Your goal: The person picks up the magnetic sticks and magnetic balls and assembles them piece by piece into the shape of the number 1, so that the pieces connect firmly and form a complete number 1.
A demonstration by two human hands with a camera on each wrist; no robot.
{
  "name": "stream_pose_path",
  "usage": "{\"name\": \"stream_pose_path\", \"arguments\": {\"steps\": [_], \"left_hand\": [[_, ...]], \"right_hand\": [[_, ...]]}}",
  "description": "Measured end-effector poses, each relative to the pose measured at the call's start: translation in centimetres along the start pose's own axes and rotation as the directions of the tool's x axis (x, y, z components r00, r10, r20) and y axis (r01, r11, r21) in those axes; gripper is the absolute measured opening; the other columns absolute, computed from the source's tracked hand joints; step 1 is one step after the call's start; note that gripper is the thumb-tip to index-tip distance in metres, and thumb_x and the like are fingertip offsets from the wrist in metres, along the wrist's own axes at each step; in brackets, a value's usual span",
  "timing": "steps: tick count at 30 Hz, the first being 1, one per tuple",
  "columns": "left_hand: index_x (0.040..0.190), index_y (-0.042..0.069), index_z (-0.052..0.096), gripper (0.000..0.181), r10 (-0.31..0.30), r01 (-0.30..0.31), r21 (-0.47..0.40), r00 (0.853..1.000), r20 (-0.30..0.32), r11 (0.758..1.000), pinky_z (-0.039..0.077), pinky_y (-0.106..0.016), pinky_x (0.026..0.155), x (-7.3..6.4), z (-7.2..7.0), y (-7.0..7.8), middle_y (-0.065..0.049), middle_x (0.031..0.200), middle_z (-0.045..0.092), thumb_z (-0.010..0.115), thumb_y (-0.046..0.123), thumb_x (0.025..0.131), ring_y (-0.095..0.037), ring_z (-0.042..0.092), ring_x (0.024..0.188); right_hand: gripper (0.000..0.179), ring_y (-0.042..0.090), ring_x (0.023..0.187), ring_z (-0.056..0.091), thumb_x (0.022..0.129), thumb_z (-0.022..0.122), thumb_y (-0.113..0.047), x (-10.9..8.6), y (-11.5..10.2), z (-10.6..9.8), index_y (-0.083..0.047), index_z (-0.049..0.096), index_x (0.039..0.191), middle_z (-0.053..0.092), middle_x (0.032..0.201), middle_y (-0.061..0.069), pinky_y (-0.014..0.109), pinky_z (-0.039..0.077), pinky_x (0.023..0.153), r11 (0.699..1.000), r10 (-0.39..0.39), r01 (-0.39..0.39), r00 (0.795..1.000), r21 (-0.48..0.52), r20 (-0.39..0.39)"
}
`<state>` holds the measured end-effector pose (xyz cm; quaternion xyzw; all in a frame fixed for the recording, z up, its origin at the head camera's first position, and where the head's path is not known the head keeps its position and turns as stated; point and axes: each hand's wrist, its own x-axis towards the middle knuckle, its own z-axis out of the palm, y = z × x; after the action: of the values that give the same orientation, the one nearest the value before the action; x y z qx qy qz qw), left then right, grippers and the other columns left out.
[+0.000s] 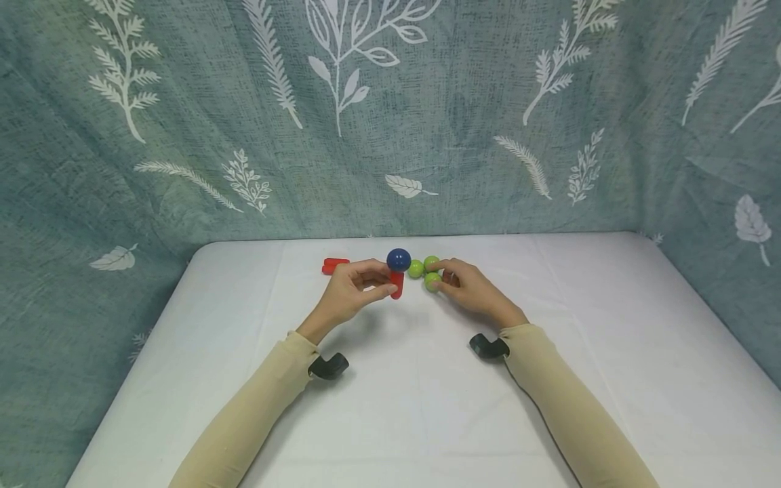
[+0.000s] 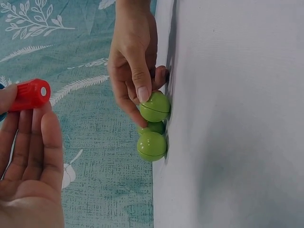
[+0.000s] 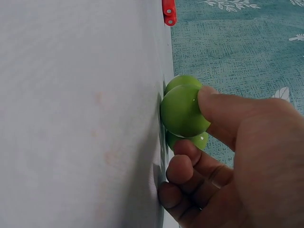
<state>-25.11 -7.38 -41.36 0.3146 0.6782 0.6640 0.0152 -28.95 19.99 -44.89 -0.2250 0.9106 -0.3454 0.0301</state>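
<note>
My left hand (image 1: pixel 352 290) pinches a red rod (image 1: pixel 396 285) between thumb and fingertips, with a dark blue ball (image 1: pixel 399 260) at its upper end. In the left wrist view the rod's red end (image 2: pixel 32 95) shows a pale round spot, and the blue ball is mostly cut off. Beside it, my right hand (image 1: pixel 468 288) has its thumb and index finger at a cluster of three glossy green balls. Its thumb presses the near green ball (image 3: pixel 184 111); the index finger is mostly hidden in the right wrist view. Another green ball (image 2: pixel 152 146) lies alongside.
Red rods (image 1: pixel 334 266) lie together at the back of the white-covered table (image 1: pixel 421 407), left of the left hand. A teal curtain (image 1: pixel 464 169) with white leaf prints hangs behind the table's far edge. Black curved pieces (image 1: pixel 329 367) stick out at both sleeve cuffs.
</note>
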Motion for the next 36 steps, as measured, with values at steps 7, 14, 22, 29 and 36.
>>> {"name": "stream_pose_path", "arguments": {"steps": [7,14,22,29,36], "left_hand": [[0.109,-0.009,0.067,0.026,-0.002,0.002,0.003,1.0,0.01,1.0,0.057,-0.027,0.087,0.0,-0.1,0.0,-0.014,0.102,0.069,0.071,-0.006,0.084,-0.015,0.067,0.091],[0.108,-0.008,0.067,0.023,0.0,0.0,0.019,1.0,0.01,1.0,0.057,-0.026,0.085,0.0,-0.2,0.3,-0.017,0.099,0.067,0.071,-0.005,0.085,-0.016,0.066,0.089],[0.107,-0.008,0.066,0.022,-0.001,0.001,0.034,1.0,0.005,0.999,0.057,-0.026,0.084,0.1,-0.6,0.4,-0.02,0.099,0.066,0.07,-0.006,0.085,-0.016,0.066,0.088],[0.109,-0.007,0.066,0.024,0.005,-0.005,0.028,1.0,0.012,1.0,0.057,-0.028,0.084,0.2,-0.8,0.6,-0.011,0.098,0.068,0.07,-0.005,0.085,-0.017,0.066,0.088],[0.112,-0.006,0.066,0.028,-0.014,0.014,0.039,1.0,0.004,0.999,0.057,-0.028,0.085,0.2,-1.1,0.8,-0.013,0.101,0.068,0.071,-0.004,0.085,-0.016,0.067,0.089]], "right_hand": [[0.038,0.018,0.078,0.05,0.095,0.065,-0.025,-0.1,-0.1,0.0,-0.013,0.06,0.131,0.06,0.096,0.005,0.033,0.044,0.069,1.0,0.014,-0.013,1.0,-0.022,0.012],[0.039,0.018,0.078,0.05,0.095,0.066,-0.027,-0.1,-0.2,-0.1,-0.013,0.061,0.131,0.06,0.097,0.005,0.032,0.044,0.069,1.0,0.023,-0.022,0.999,-0.01,0.023],[0.035,0.018,0.075,0.049,0.094,0.067,-0.024,-0.1,0.1,-0.2,-0.013,0.061,0.127,0.061,0.099,0.006,0.032,0.044,0.067,1.0,0.014,-0.014,1.0,-0.002,0.023],[0.038,0.016,0.071,0.047,0.092,0.07,-0.02,-0.2,0.2,-0.4,-0.013,0.059,0.128,0.063,0.112,0.01,0.03,0.041,0.065,1.0,-0.011,0.011,1.0,0.004,0.015],[0.037,0.016,0.069,0.049,0.092,0.07,-0.018,-0.5,-0.3,-0.4,-0.015,0.059,0.127,0.064,0.116,0.011,0.029,0.042,0.064,1.0,-0.011,0.01,1.0,0.026,0.011]]}}
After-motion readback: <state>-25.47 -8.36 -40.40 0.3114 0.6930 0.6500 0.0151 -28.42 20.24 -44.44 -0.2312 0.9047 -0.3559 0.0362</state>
